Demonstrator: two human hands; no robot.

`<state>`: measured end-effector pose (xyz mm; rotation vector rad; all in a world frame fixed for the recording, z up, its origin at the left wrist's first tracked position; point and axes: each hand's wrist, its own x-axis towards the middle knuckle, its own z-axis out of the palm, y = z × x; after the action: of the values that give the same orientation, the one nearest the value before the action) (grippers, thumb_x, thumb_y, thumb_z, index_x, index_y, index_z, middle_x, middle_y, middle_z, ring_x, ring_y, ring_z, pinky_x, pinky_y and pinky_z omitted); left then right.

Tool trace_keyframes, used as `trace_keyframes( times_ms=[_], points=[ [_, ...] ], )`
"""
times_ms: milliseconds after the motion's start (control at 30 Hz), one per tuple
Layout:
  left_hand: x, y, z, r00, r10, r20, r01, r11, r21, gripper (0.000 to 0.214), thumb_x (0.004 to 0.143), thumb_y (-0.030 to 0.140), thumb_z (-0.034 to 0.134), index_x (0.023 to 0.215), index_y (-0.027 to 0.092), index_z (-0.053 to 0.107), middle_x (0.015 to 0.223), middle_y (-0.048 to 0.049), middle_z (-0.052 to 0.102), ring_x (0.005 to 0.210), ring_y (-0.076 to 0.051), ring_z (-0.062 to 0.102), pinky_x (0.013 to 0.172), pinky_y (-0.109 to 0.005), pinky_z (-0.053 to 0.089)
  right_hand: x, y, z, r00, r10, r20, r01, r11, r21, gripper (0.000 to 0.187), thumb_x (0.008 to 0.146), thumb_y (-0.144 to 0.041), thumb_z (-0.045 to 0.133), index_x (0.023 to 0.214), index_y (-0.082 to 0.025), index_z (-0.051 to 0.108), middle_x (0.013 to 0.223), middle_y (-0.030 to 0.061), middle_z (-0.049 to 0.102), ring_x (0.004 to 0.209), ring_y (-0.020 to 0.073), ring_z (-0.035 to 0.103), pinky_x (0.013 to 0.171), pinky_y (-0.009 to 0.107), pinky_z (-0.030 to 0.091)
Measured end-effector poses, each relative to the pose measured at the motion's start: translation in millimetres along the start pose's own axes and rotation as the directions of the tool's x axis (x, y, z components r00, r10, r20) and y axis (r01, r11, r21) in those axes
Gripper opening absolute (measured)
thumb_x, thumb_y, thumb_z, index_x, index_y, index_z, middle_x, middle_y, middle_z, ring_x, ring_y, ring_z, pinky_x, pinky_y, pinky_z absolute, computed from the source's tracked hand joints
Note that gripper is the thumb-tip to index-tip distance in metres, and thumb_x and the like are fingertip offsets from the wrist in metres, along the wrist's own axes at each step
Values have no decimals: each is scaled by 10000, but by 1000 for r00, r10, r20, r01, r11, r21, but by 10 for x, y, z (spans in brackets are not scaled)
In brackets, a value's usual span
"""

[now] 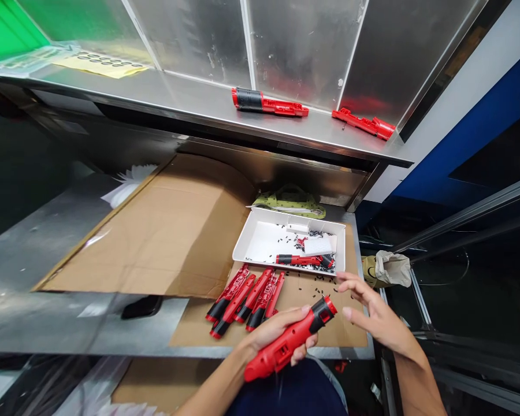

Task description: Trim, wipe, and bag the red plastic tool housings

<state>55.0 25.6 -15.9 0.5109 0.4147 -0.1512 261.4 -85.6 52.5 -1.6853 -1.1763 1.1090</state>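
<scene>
My left hand is wrapped round a red plastic tool body with a black collar, held tilted above the table's front edge. My right hand hovers just right of the tool's black end, fingers spread and holding nothing. Left of my hands, several red and black housing halves lie side by side on the cardboard sheet. Behind them stands a white tray with small black screws, a white pad and one more red part.
A steel shelf above the table carries two red housing parts and a yellow sheet. A green object lies behind the tray. Loose screws dot the cardboard near the tray. A crumpled bag sits at the right edge.
</scene>
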Motion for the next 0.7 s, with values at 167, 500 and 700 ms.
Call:
trace_keyframes(
  times_ms=[167, 500, 700],
  points=[
    [-49, -10, -116, 995, -27, 96, 32, 998, -45, 575, 741, 669, 694, 971, 151, 596, 645, -2, 636, 400, -86, 512, 380, -183, 372, -93, -71, 17, 986, -29, -166, 24, 999, -30, 278, 903, -508, 583, 870, -244, 664, 1489, 92, 449, 1421, 278, 366, 1207, 513, 204],
    [-182, 149, 163, 995, 54, 82, -69, 979, 192, 633, 837, 562, 634, 1358, 210, 564, 691, -7, 665, 434, -92, 518, 430, -194, 348, -124, -229, 340, 993, -17, 118, 27, 996, -84, 227, 795, -446, 751, 927, -261, 747, 1592, 30, 345, 1528, 298, 103, 1234, 548, 88],
    [-181, 135, 173, 998, 32, 63, -44, 980, 193, 673, 787, 589, 684, 1323, 194, 582, 704, -19, 666, 473, -102, 556, 496, -215, 425, -127, -235, 373, 999, 1, 48, 1, 999, -33, 159, 760, -352, 774, 854, -231, 734, 1467, 77, 510, 1448, 300, 333, 1206, 504, 222]
  ],
)
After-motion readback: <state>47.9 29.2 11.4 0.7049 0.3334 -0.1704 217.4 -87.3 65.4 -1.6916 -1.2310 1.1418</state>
